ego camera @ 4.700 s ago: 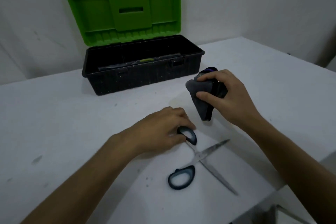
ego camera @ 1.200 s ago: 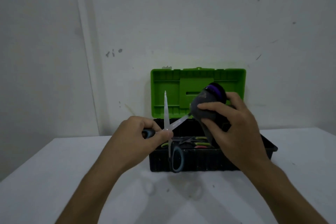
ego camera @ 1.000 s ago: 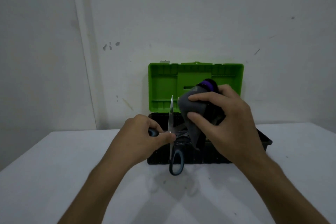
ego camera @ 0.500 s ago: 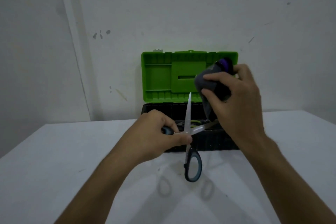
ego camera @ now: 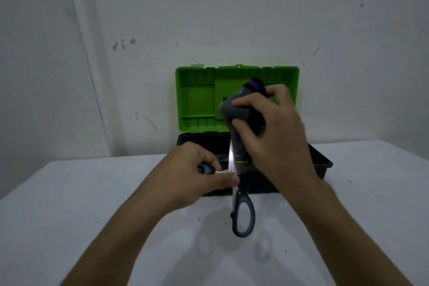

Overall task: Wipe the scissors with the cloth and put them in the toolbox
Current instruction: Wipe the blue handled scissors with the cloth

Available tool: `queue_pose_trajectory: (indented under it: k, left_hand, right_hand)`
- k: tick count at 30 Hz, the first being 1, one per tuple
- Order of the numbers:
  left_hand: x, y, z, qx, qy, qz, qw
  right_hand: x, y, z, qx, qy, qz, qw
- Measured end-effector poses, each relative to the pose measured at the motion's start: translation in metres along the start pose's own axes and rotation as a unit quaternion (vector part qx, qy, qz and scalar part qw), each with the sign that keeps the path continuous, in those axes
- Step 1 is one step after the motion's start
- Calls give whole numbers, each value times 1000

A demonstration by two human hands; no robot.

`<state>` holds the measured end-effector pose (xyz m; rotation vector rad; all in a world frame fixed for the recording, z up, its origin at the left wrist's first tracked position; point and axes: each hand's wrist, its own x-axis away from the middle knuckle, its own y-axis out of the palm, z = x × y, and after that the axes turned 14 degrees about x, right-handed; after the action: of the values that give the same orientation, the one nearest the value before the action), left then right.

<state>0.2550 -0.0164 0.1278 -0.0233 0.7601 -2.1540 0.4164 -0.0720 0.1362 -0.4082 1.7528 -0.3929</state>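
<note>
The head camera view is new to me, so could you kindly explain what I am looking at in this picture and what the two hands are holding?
There is no machine here: a person wears a wide-angle camera on the head, looking forward and down at their own two bare hands. The left hand grips one handle of the scissors, which are spread open and held up off the table, one blade pointing up and the free handle loop hanging down. The right hand holds a bunched grey cloth against that upright blade. Behind them, on the white table, stands a black toolbox with its green lid raised; some tools lie inside, too dim to name.
</note>
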Motion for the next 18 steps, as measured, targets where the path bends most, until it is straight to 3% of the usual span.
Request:
queue_pose_trajectory:
  k: [3, 6, 13, 18]
  left_hand:
    - [1, 4, 2, 23, -16, -26, 999]
    - [-1, -1, -3, 43, -42, 6, 998]
    - [-4, -12, -12, 102, -31, 55, 993]
    - [-4, -22, -13, 79, 12, 85, 993]
  right_hand:
    - [-6, -11, 16, 29, 25, 39, 999]
    - [-10, -28, 25, 13, 3, 31, 999]
    - [3, -14, 9, -38, -106, -138, 984]
    - [3, 4, 24, 19, -77, -22, 997]
